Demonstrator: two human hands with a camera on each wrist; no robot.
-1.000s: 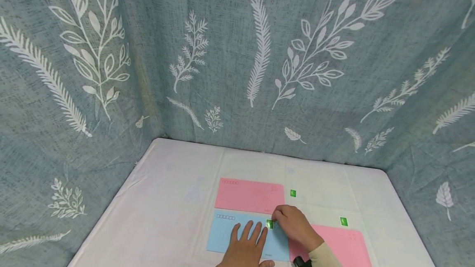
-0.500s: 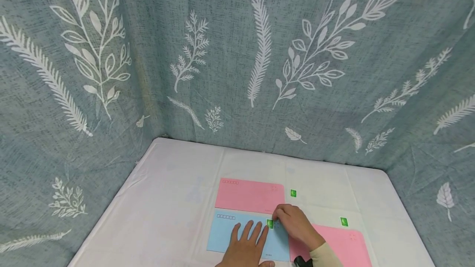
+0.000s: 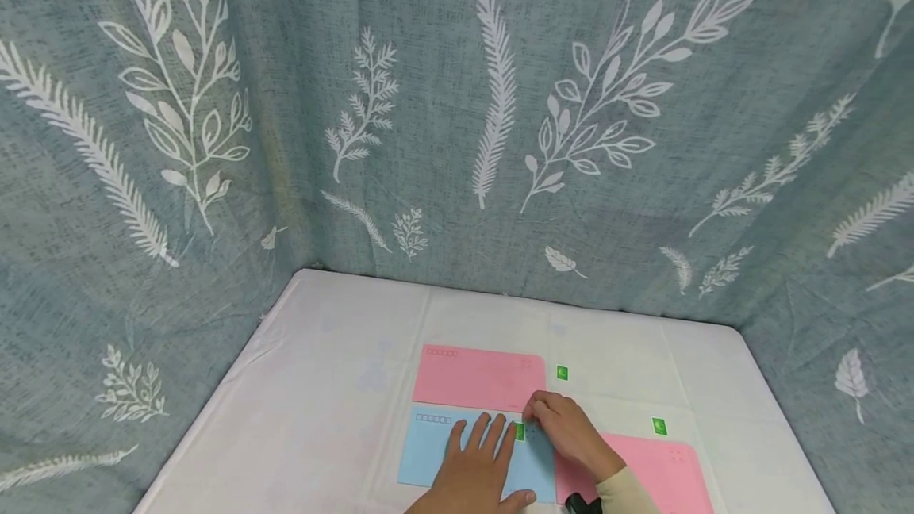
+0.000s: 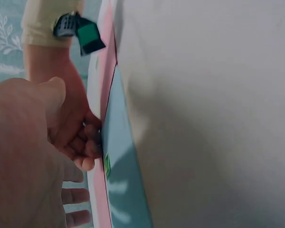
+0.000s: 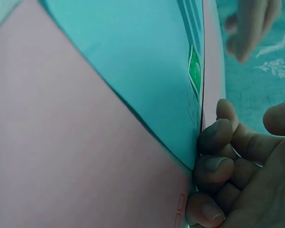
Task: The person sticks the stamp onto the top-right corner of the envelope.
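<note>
My left hand (image 3: pixel 474 466) is over the blue envelope (image 3: pixel 428 454), fingers straight and spread. In the left wrist view its fingers (image 4: pixel 76 195) appear raised off the paper. A green stamp (image 3: pixel 520 431) lies on the envelope near its upper right corner, partly behind the left index fingertip in the head view. Just right of that stamp, my right hand (image 3: pixel 569 432) rests at the envelope's corner with loosely curled fingers. The right wrist view shows those fingertips (image 5: pixel 213 166) touching the envelope's edge, the thumb apart and nothing pinched. The stamp (image 5: pixel 194 71) sits left of the printed stamp box.
A pink envelope (image 3: pixel 478 377) lies beyond the blue one, and another pink envelope (image 3: pixel 653 470) lies right of it, partly under the right arm. Two loose green stamps, one nearer (image 3: pixel 562 372) and one farther right (image 3: pixel 659 426), lie on the white table (image 3: pixel 321 419). A patterned curtain (image 3: pixel 428 101) surrounds the table.
My left hand has shifted slightly up and forward and now covers part of the stamp in the head view. The right hand has stayed at the envelope's corner.
</note>
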